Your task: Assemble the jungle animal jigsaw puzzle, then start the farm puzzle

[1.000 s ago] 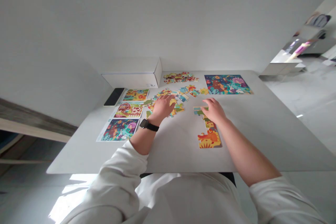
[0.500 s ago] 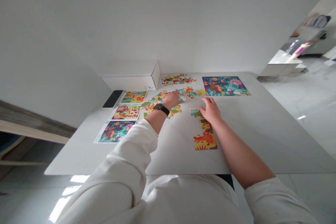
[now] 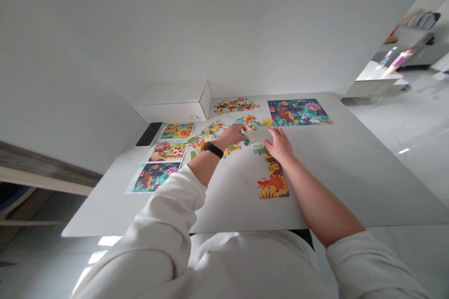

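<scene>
My left hand, with a dark watch at its wrist, has its fingers closed on a pale, motion-smeared puzzle piece above the loose pieces. To the right, my right hand has thumb and fingers apart, resting by the top of a joined strip of puzzle pieces with orange, yellow and green animal art. The strip's upper part lies partly under that hand. Loose puzzle pieces are scattered around and beyond my left hand.
A second pile of pieces lies near the wall, beside a white box. Three small picture sheets and a black phone are at left. A dark, colourful finished picture lies at the far right of the white table.
My left hand has moved right from the loose pieces toward the joined strip, carrying a puzzle piece. My right hand stays almost in place, and the view has shifted slightly.
</scene>
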Tool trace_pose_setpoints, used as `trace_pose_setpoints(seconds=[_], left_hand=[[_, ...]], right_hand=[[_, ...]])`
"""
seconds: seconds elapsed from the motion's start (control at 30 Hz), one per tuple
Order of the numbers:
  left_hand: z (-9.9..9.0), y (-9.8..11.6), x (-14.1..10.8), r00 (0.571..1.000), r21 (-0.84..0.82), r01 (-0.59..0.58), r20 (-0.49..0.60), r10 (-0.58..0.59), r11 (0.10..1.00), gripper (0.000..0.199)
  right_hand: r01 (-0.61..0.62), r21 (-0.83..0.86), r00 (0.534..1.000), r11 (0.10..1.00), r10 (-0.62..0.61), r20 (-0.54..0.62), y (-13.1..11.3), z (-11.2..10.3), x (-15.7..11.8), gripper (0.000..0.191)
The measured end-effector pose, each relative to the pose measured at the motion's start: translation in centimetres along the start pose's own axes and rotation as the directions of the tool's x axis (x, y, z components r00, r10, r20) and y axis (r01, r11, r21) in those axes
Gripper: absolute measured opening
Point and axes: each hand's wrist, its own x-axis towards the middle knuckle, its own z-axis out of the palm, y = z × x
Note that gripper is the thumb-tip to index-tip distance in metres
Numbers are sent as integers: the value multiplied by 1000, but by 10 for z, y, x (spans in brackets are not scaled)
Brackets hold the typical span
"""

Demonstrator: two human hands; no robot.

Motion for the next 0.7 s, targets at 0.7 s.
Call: trace_pose_setpoints(seconds=[0.7], left_hand=[[52, -7, -90, 972, -862, -164, -223, -69, 480, 56]], right_hand=[[-300, 692, 922, 656, 15, 386, -37, -7, -11, 40]])
